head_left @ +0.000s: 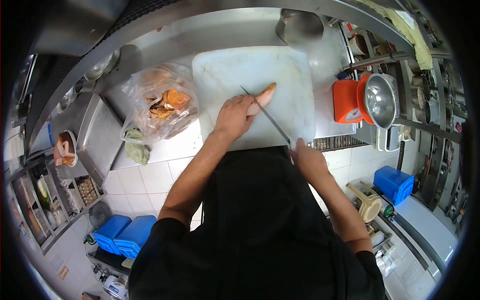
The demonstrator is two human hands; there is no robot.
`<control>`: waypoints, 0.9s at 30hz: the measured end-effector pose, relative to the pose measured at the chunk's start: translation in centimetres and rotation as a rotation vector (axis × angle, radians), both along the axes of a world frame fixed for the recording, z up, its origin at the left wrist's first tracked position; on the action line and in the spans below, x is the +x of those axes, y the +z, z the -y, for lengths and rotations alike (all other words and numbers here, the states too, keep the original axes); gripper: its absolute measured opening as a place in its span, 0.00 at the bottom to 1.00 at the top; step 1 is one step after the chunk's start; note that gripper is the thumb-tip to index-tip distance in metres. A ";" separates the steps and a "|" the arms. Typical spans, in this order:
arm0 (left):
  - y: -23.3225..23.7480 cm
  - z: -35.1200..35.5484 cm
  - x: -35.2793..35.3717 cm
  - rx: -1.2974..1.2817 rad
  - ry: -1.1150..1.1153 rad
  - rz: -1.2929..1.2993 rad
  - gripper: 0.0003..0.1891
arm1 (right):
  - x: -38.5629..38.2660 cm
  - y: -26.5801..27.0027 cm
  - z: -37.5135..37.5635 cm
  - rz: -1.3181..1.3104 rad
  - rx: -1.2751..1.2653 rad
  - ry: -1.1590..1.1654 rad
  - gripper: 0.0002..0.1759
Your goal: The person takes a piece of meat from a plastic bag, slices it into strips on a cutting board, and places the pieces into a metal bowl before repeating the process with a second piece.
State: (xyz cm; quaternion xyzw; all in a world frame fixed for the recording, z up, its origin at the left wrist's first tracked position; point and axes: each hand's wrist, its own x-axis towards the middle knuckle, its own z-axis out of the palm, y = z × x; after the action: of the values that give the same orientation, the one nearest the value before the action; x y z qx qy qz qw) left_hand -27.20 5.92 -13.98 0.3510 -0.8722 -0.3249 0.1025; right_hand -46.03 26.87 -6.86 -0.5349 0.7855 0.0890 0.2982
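Observation:
A piece of pale meat with a browned edge [265, 96] lies on the white cutting board [220, 65]. My left hand [234, 116] is closed over its near end, fingers bent and pressed on it. In my right hand [308, 158], at the board's near right edge, is the handle of a long knife [275, 124]. The blade runs up and left across the meat, just beyond my left fingers, its tip past the far side. Left of the board, a clear plastic bag [145, 82] holds several browned pieces.
A crumpled greenish cloth [137, 152] lies by the bag. An orange scale [345, 102] with a metal bowl [380, 101] stands right of the board. A metal pot [286, 29] sits behind it, under a steel shelf edge. A metal tray [98, 137] is at left.

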 end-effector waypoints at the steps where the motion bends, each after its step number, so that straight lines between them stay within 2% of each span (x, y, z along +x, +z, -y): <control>1: 0.1 0.0 0.1 -0.007 0.004 -0.003 0.22 | 0.1 -1.4 0.4 -0.005 -0.010 0.001 0.22; 5: 0.1 -0.1 -0.1 -0.012 0.012 -0.006 0.23 | 0.2 -4.3 1.7 -0.007 -0.066 0.027 0.23; 9: -0.1 -0.8 -0.3 -0.029 -0.017 0.008 0.24 | 0.3 -3.5 3.8 0.073 -0.122 -0.012 0.23; 12: 0.1 -1.5 -0.4 -0.103 -0.006 -0.024 0.23 | -0.2 -2.5 4.2 0.071 -0.067 -0.078 0.24; 14: -0.1 -2.2 -0.6 -0.243 0.033 -0.130 0.21 | -0.9 -1.3 3.8 0.029 -0.025 -0.117 0.24; 18: -1.5 -2.9 -0.2 -0.367 0.046 -0.236 0.19 | -2.8 -1.9 1.3 -0.052 -0.105 -0.158 0.24; 21: -2.3 -3.2 1.6 -0.357 -0.028 -0.282 0.19 | -3.4 -2.1 0.1 -0.084 -0.137 -0.145 0.23; 24: -1.2 -4.0 3.8 -0.256 0.003 -0.298 0.18 | -3.1 -1.9 -1.4 -0.058 -0.196 -0.093 0.22; 27: -1.1 -4.3 4.5 -0.252 0.125 -0.265 0.18 | -2.7 -1.6 -2.6 -0.010 -0.209 -0.063 0.20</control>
State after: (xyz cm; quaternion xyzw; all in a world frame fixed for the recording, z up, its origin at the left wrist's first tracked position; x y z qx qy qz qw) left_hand -22.68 10.25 -15.09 0.3429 -0.8613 -0.2497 0.2796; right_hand -48.70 29.43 -8.48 -0.5379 0.8083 -0.0002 0.2393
